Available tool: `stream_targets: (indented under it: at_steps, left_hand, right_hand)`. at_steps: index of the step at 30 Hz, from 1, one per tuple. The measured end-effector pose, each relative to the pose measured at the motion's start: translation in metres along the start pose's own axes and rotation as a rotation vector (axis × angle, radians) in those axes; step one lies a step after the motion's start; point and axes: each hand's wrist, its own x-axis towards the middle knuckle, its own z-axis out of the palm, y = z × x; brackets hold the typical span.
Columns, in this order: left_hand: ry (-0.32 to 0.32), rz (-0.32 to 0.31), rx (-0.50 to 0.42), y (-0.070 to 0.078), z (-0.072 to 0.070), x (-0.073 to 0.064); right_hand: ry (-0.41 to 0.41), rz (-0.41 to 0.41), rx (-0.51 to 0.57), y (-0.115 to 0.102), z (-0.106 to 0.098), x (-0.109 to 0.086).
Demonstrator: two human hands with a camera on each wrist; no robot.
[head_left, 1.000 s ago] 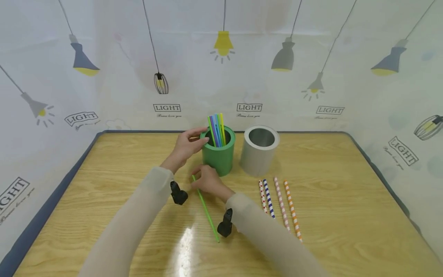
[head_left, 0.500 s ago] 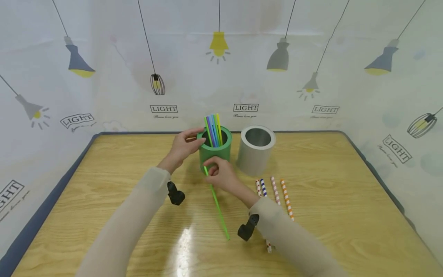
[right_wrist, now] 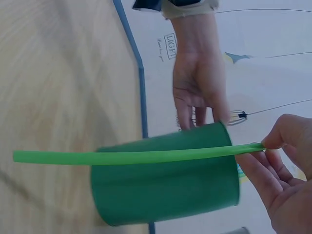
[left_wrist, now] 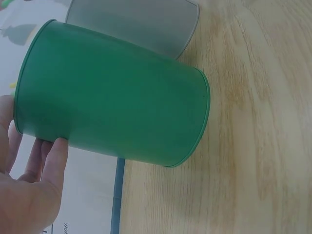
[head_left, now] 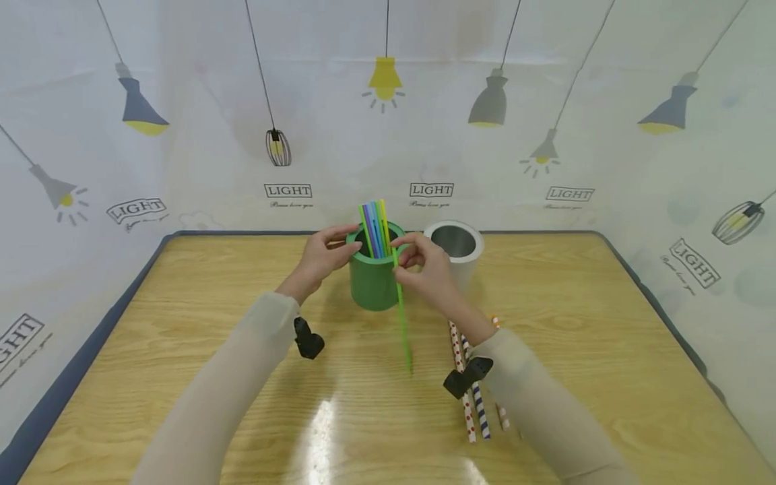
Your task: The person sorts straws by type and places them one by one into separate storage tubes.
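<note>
In the head view, my right hand [head_left: 427, 269] pinches a bright green drinking straw [head_left: 402, 323] near its upper end, in front of the green cylindrical container [head_left: 376, 286]. The straw points down toward the table, and in the right wrist view the straw [right_wrist: 122, 157] crosses in front of the container's side. My left hand [head_left: 324, 259] touches the container's left side at the rim with fairly straight fingers; in the left wrist view the thumb and fingertips [left_wrist: 59, 146] meet its wall. Several coloured straws [head_left: 376, 229] stand upright in the container.
A light grey cylindrical container [head_left: 467, 266] stands right of the green one, partly behind my right hand. Patterned straws lie at right: a red-dotted straw [head_left: 465, 404], a blue-striped straw [head_left: 479, 404] and others partly under my right forearm. A lamp-print backdrop [head_left: 339, 155] surrounds the table.
My right hand has lifted the green straw from the table left of centre, moving up and right to the green container's front right rim. My left hand stays at the container.
</note>
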Motion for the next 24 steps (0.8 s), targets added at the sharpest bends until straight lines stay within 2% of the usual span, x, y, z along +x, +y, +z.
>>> stream_targets:
  at_steps: [4,7,14,19,24]
  left_hand:
    - [-0.006,-0.016,-0.01,0.0,-0.001,0.001]
    - [-0.008,-0.026,-0.019,0.001,-0.001,0.001]
    - [-0.013,-0.032,-0.001,0.017,0.002,-0.011]
    - [0.003,-0.029,0.003,0.008,0.0,-0.004]
    - [0.012,-0.025,0.005,0.001,0.0,0.002]
  right_hand:
    - [0.026,-0.039,-0.072,-0.014,-0.013,0.012]
    - [0.046,-0.093,-0.071,-0.019,-0.021,0.023]
    - [0.158,-0.29,-0.041,-0.034,-0.035,0.051]
    - [0.185,-0.357,-0.023,-0.048,-0.041,0.069]
    - [0.209,-0.362,-0.016,-0.047,-0.046,0.087]
